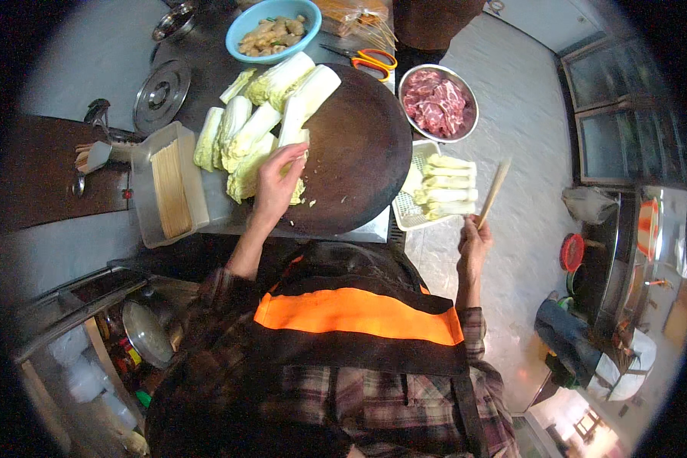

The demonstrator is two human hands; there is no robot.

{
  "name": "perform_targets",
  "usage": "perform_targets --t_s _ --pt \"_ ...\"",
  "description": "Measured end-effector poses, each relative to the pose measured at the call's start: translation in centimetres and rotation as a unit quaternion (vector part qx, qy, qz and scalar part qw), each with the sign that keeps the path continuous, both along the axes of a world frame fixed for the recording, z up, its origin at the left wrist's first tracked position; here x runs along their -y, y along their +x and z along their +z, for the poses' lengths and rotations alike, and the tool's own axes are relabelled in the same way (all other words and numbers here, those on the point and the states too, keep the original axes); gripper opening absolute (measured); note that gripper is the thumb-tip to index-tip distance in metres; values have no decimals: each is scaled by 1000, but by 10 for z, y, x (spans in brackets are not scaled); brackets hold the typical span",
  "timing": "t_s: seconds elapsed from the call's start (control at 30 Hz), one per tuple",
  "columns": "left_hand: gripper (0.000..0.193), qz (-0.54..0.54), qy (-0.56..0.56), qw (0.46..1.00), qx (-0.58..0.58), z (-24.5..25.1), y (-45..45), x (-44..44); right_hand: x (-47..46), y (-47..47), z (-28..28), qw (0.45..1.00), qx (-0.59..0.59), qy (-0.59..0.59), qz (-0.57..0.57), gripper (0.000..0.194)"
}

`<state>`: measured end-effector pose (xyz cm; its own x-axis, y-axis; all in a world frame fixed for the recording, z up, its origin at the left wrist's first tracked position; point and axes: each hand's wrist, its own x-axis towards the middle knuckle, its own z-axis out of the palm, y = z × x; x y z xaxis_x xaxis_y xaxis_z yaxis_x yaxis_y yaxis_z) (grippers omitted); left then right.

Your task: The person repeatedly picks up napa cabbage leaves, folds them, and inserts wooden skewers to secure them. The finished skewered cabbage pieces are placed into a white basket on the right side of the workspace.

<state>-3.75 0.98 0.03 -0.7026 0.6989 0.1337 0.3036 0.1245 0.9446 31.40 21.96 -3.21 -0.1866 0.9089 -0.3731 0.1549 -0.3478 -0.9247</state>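
My left hand [279, 178] is over the near end of a row of cut napa cabbage pieces [257, 129], its fingertips at a pale stem end. Whether it grips a piece is hard to tell. The cabbage lies on the left part of a round dark wooden chopping board [355, 154], with small scraps near its front. My right hand [474, 240] holds a bundle of thin wooden skewers [495, 192] upright, off the board's right side. Just left of that hand, a white plastic basket [403, 212] carries several cabbage pieces [449, 186] lined up side by side.
A steel bowl of raw meat [438, 103] stands beyond the basket. Orange-handled scissors [372, 62] and a blue bowl of pale food pieces [273, 34] lie behind the board. To the left sits a plastic box [200, 189] of skewers [172, 192]. Another person [584, 343] is at far right.
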Motion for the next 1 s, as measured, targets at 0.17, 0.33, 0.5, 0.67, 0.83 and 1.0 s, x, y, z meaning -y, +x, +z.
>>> perform_targets --t_s 0.17,0.33,0.5,0.67,0.83,1.0 --pt "28 48 -52 997 -30 -10 12 39 -23 39 -70 897 359 246 79 19" --pt "32 84 -84 988 -102 -6 16 45 -28 46 -148 821 500 221 163 18" --pt "34 102 -117 976 -153 -1 13 41 -53 40 -205 924 316 204 63 20" --pt "30 127 -120 967 -185 2 5 39 -50 52 -239 923 299 237 56 17" --pt "24 165 -92 976 -111 9 -14 24 -29 34 -196 994 80 -77 5 16" --pt "36 150 -136 960 -194 5 -30 -16 -13 -21 -83 994 19 -27 106 31"
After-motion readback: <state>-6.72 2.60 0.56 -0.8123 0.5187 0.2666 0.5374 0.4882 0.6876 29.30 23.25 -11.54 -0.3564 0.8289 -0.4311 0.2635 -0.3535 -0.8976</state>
